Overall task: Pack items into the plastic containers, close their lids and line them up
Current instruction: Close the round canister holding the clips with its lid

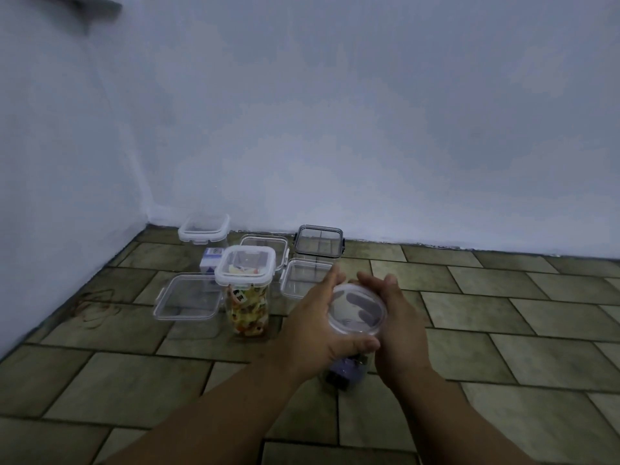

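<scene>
Here, both hands curled around a round clear container (349, 370) on the tiled floor (503, 330): left hand (318, 323) wrapped on its near-left side, thumb on the round lid (356, 308); right hand (397, 325) cupping the right rim. Dark purple items inside. Just left, a tall lidded container (247, 297) packed with colourful pieces. Behind, several clear containers, apparently empty, near the wall (335, 129).
</scene>
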